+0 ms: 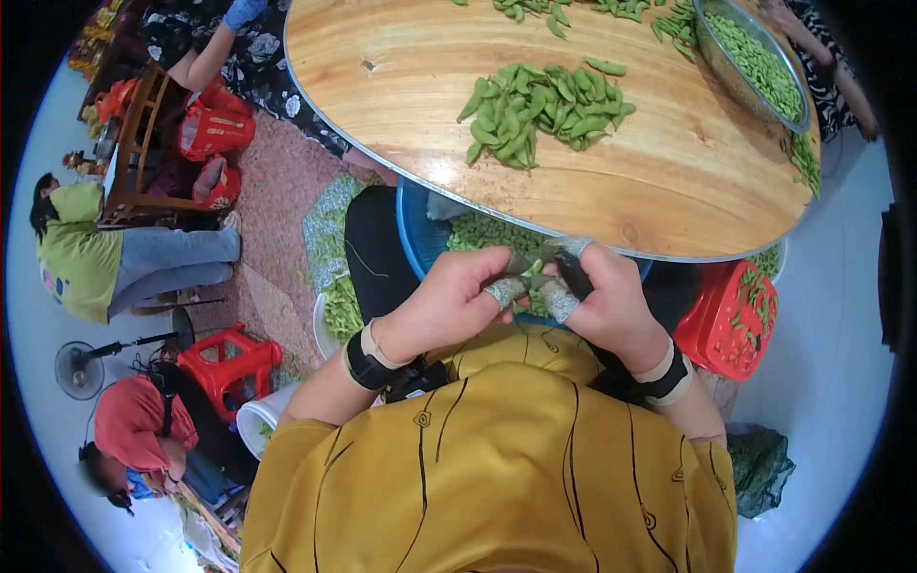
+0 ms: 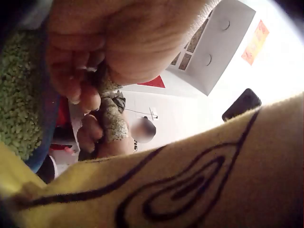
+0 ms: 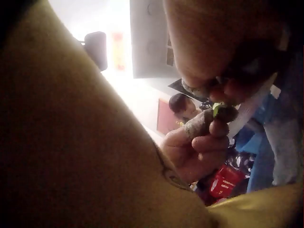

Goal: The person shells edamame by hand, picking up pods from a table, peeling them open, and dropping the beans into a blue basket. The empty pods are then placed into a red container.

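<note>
Both hands meet over a blue basin point(image 1: 411, 229) of green beans point(image 1: 492, 232). The left hand point(image 1: 457, 298) and right hand point(image 1: 607, 298) pinch a small green pod point(image 1: 537, 266) between thumbs and fingertips, and patterned tape wraps the thumbs. In the right wrist view the green pod point(image 3: 219, 110) shows between the fingertips; the left wrist view hides it behind the fingers. A pile of pods point(image 1: 544, 110) lies on the wooden table point(image 1: 382, 105) just beyond the hands.
A metal bowl of shelled beans point(image 1: 755, 67) stands at the table's right. Below are a red basket point(image 1: 731, 320), a white tub point(image 1: 334, 329), a red stool point(image 1: 229, 363) and a dark bag point(image 1: 759, 468). Other people are at the left and across the table.
</note>
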`<state>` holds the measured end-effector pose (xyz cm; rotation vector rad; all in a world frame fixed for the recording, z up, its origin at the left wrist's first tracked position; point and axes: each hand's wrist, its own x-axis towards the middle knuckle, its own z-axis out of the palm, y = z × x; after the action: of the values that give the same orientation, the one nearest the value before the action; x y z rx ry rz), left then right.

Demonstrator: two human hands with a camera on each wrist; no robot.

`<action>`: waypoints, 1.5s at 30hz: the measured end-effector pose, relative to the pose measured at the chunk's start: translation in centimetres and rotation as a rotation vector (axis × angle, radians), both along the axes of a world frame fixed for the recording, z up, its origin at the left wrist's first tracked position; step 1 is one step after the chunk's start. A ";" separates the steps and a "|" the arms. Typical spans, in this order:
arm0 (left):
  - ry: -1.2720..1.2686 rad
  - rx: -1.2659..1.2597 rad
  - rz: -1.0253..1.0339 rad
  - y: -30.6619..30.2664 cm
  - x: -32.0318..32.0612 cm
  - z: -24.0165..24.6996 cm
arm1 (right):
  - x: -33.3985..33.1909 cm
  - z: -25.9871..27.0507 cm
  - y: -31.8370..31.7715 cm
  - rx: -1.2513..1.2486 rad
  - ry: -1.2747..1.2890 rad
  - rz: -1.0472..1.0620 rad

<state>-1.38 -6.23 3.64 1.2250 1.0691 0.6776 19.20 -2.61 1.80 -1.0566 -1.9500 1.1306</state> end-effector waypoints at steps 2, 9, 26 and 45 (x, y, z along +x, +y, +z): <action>0.101 0.106 -0.096 0.5 -0.1 0.5 | 0.5 -0.3 0.5 0.039 -0.052 0.069; -0.128 -0.056 -0.269 1.1 -0.5 -0.1 | 1.2 -0.3 1.1 -0.182 0.153 0.231; 0.555 0.557 -0.124 0.5 0.8 0.0 | 0.0 -0.2 -0.3 0.137 -0.139 0.081; -0.339 -0.165 -0.084 0.6 -0.6 0.2 | 0.5 0.9 0.5 -0.335 0.153 0.165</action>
<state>-1.97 -5.60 3.88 0.9667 0.7709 0.6893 19.70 -2.12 2.74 -0.9544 -1.7914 1.6233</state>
